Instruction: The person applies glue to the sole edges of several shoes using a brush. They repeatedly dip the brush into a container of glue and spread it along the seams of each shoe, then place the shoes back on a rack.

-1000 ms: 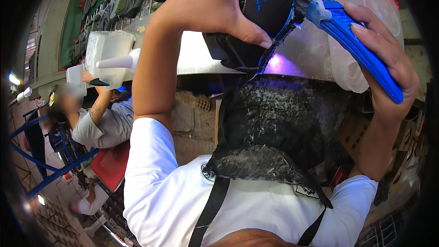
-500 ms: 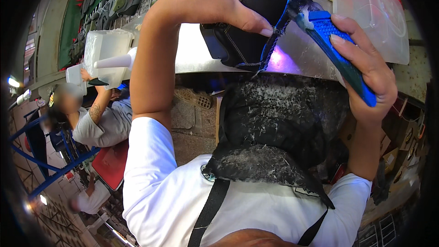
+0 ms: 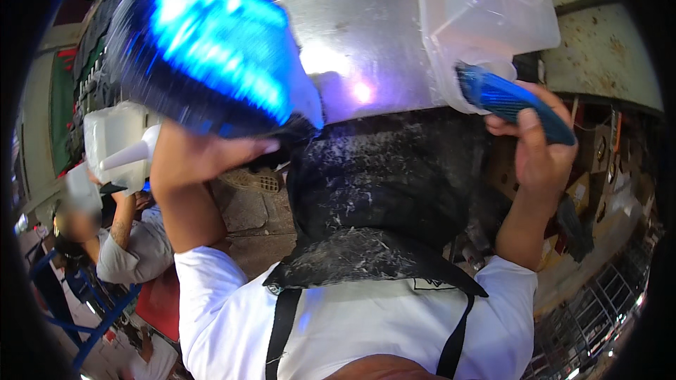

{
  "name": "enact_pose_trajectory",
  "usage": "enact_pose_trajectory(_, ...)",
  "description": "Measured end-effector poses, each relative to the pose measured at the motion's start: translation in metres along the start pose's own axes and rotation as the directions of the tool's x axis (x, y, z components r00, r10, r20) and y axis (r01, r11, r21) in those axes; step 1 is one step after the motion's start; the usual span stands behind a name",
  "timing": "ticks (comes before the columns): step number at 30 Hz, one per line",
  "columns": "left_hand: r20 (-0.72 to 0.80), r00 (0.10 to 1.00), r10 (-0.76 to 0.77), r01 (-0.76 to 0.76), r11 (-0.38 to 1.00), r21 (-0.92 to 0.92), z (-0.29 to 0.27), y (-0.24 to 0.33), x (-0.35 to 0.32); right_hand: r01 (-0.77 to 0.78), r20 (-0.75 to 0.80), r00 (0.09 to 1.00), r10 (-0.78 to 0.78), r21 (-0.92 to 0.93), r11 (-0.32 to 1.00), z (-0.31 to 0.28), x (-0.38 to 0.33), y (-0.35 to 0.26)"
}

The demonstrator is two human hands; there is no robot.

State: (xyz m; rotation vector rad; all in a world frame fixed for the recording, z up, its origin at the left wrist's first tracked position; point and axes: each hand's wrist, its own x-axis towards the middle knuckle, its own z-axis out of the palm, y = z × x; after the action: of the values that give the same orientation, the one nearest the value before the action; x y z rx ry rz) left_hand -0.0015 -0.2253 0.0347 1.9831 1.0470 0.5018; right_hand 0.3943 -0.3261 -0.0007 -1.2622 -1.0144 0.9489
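A black shoe upper (image 3: 218,56), lit bright blue and blurred by motion, is raised at the left over the edge of the metal bench. My left hand (image 3: 211,155) grips it from below, thumb along its near edge; the other fingers are mostly hidden. In my right hand (image 3: 539,148) is a blue-handled brush (image 3: 528,107), fingers wrapped round the handle. Its dark bristles touch or overlap the near end of a translucent plastic container (image 3: 486,10), beside the round opening; whether they reach inside I cannot tell.
The metal bench top (image 3: 359,35) spans the middle, with rails at its far side. To the left is a translucent container with a white nozzle (image 3: 130,148). A person in grey (image 3: 134,246) works beyond it. Cardboard pieces (image 3: 581,193) and wire racks (image 3: 598,309) are at the right.
The shoe upper has swung left and turned, away from the brush. My right hand has carried the brush from the shoe's edge to the container's opening. The whole view has shifted.
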Motion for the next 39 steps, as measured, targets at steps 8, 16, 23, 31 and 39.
enact_pose_trajectory(8, -0.080, 0.982, 0.170, -0.157, 0.975, 0.156, 0.019, -0.052, -0.045, -0.042, -0.099, 0.995, -0.001, -0.436, 0.899, -0.015, 0.004, 0.021)
enact_pose_trajectory(16, -0.128, 0.992, 0.023, -0.021, 1.000, 0.015, 0.037, -0.051, -0.068, 0.104, 0.308, 0.951, 0.036, -0.426, 0.899, -0.047, 0.032, 0.028)
enact_pose_trajectory(23, -0.272, 0.962, -0.035, -0.017, 0.983, -0.185, 0.019, -0.051, -0.041, -0.429, 0.033, 0.902, 0.430, 0.164, 0.888, -0.052, 0.035, 0.025)
enact_pose_trajectory(31, -0.114, 0.992, -0.059, -0.052, 0.625, -0.779, 0.031, 0.000, 0.026, -0.323, 0.311, 0.934, 0.175, 0.529, 0.785, 0.013, -0.009, 0.019)
enact_pose_trajectory(39, -0.027, 0.999, -0.035, -0.001, 0.590, -0.808, 0.054, 0.012, 0.030, 0.174, 0.179, 0.942, -0.285, 0.467, 0.867, 0.092, 0.007, 0.028)
